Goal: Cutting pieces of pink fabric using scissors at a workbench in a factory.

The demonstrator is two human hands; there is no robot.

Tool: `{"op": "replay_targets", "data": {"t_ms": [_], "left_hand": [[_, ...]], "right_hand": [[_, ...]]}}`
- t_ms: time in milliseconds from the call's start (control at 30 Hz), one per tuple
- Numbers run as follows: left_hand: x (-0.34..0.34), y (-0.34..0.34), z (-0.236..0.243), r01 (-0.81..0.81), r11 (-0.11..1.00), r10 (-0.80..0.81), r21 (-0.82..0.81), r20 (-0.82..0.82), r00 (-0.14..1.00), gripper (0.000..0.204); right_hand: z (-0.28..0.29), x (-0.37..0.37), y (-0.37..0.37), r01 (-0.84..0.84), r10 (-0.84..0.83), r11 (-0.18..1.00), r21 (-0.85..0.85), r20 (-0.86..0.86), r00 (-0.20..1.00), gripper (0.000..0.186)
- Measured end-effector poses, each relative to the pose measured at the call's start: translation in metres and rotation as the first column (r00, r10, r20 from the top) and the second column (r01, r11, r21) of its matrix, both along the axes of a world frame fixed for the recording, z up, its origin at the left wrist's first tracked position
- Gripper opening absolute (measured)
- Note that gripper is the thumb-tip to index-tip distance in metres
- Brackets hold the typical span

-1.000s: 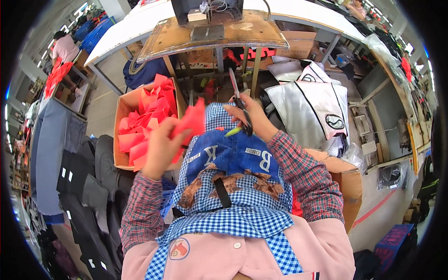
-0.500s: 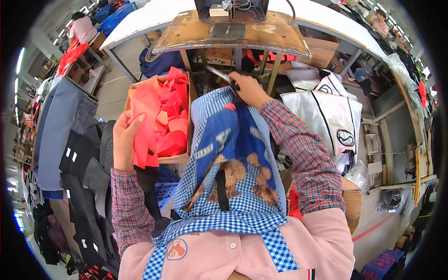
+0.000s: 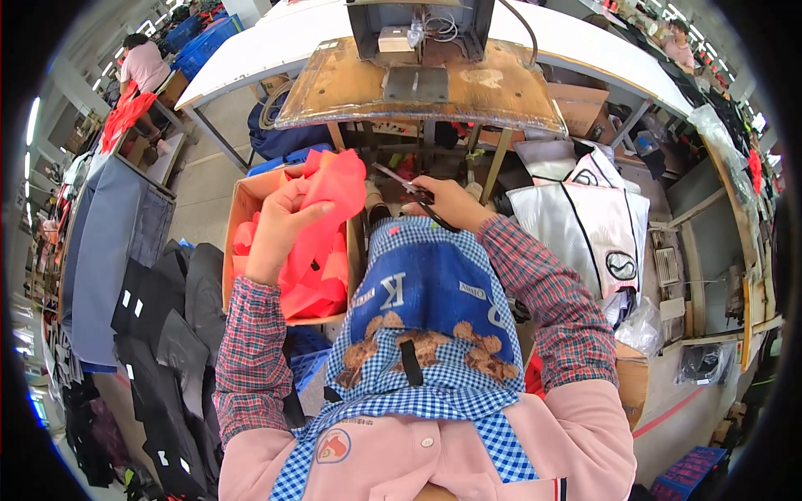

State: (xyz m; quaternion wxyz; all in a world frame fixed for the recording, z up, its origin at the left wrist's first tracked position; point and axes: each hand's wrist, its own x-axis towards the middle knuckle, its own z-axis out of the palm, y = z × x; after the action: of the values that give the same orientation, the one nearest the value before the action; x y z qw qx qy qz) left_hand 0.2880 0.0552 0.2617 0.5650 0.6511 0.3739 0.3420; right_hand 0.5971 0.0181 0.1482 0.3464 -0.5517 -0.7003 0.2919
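Between the thumb and fingers of my left hand [image 3: 286,225] is a bright red fabric piece [image 3: 337,185], raised over the near part of a cardboard box [image 3: 242,210]. More red fabric pieces [image 3: 316,288] lie heaped in that box. In front of my lap, my right hand [image 3: 447,203] is closed round the dark handles of a pair of scissors [image 3: 405,181]. Their blades point up and left toward the red fabric, apart from it. A blue checked apron [image 3: 418,292] covers my lap beneath both hands.
Ahead stands a worn wooden work board [image 3: 334,83] with a dark metal housing above it. White padded pieces [image 3: 568,221] are stacked at right. Dark fabric pieces [image 3: 163,334] hang at left, beside a grey-blue cloth [image 3: 109,250]. Two people sit farther off.
My left hand has moved right with the red fabric, which now reaches nearer the scissors. My right hand and the scissors have come slightly lower in the picture.
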Motion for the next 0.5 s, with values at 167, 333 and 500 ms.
{"op": "replay_targets", "data": {"t_ms": [167, 333, 500], "left_hand": [[0.022, 0.031, 0.001, 0.152, 0.987, -0.15, 0.043, -0.061, 0.987, 0.023], [0.052, 0.051, 0.001, 0.305, 0.952, -0.297, 0.001, -0.221, 0.929, 0.028], [0.078, 0.056, -0.002, 0.36, 0.933, -0.356, -0.013, -0.167, 0.919, 0.03]], "right_hand": [[0.054, 0.031, -0.025, 0.048, -0.048, 0.999, 0.012, -0.047, 0.998, 0.041], [0.108, 0.062, -0.018, -0.131, 0.042, 0.966, 0.221, 0.367, 0.929, 0.045], [0.133, 0.074, -0.002, -0.207, 0.108, 0.961, 0.181, 0.443, 0.89, 0.047]]}}
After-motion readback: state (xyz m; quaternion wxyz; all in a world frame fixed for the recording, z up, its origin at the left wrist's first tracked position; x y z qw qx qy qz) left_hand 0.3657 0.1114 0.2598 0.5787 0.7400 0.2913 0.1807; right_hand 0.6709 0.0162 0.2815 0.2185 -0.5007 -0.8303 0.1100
